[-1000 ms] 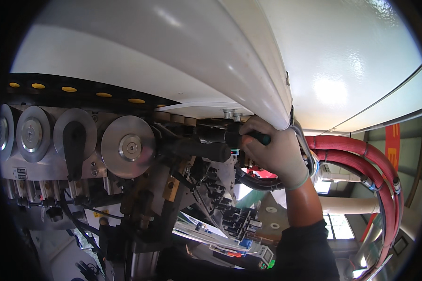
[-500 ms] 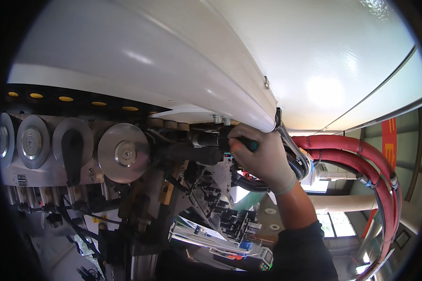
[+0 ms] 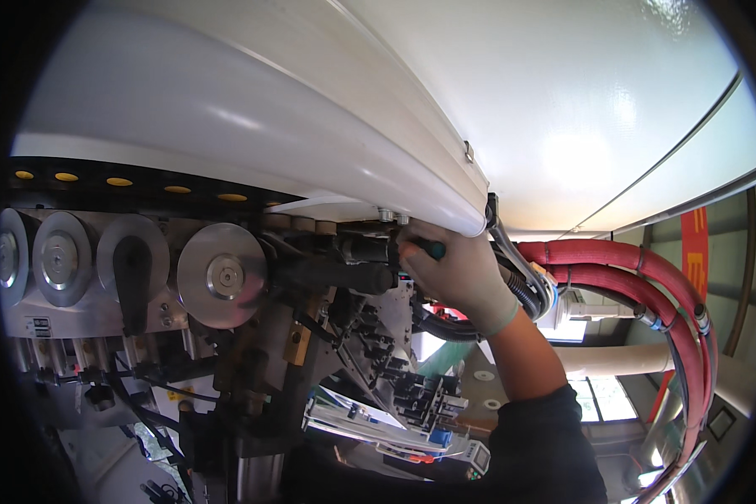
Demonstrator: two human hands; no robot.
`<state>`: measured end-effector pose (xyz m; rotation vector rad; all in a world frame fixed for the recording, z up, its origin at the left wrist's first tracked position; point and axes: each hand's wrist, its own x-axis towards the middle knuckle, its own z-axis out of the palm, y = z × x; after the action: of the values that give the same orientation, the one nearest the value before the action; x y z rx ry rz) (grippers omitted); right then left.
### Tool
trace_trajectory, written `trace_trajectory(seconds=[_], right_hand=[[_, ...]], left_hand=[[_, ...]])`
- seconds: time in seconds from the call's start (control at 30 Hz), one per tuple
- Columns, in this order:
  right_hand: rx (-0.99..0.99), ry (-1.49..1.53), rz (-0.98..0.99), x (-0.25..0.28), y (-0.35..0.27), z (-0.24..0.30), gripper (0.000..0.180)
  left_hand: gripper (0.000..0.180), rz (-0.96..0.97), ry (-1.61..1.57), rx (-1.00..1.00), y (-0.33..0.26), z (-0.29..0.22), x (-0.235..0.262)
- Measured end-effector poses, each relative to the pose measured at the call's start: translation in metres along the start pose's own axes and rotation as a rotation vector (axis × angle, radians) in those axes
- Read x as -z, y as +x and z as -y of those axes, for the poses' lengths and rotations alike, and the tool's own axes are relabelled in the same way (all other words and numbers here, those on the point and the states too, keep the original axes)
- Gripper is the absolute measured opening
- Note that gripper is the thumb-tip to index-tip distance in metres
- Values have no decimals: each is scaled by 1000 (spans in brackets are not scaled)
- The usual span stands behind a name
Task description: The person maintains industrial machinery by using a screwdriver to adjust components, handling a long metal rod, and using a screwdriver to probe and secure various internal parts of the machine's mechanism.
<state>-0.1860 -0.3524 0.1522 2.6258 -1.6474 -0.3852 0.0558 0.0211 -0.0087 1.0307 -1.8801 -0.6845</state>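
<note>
My right hand (image 3: 458,273), in a thin pale glove, reaches up from the lower right under the white curved housing (image 3: 336,151). Its fingers are wrapped round a dark handle with a green rounded end (image 3: 432,249); the rest of the handle is hidden by the fingers and the machine. Just left of the fist lies a black cylindrical fitting (image 3: 365,249), and below that a thick black rounded bar (image 3: 344,277). Two bolts (image 3: 386,215) stand out above, at the housing's lower edge. My left hand is out of the picture.
Several metal discs (image 3: 223,275) line the machine at left, one behind a black lever (image 3: 132,281). Black hoses (image 3: 521,290) run close to my right wrist. Thick red hoses (image 3: 630,256) curve down at right. A handheld control box (image 3: 477,458) is low in the middle.
My right hand has shifted slightly left with the green-ended handle still in its grip. The whole view has moved a little too.
</note>
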Motion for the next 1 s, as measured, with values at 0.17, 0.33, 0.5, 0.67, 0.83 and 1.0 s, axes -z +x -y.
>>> trace_trajectory(seconds=[0.17, 0.33, 0.5, 0.67, 0.83, 1.0], right_hand=[[-72, 97, 106, 31, -4, 27, 8], [69, 110, 21, 41, -5, 38, 12], [115, 208, -50, 31, -10, 33, 11], [76, 275, -19, 12, -5, 12, 15], [98, 249, -38, 7, -2, 8, 16], [100, 245, 10, 2, -1, -1, 15]], left_hand=[[18, -26, -4, -18, 0, 0, -1], [18, -32, -32, 1, 3, 1, 2], [16, -32, -23, 1, 1, -1, 2], [12, -50, 4, -12, -1, 0, 0], [13, -36, 67, 9, 9, 0, 4], [15, -60, 25, 54, 3, -4, -1]])
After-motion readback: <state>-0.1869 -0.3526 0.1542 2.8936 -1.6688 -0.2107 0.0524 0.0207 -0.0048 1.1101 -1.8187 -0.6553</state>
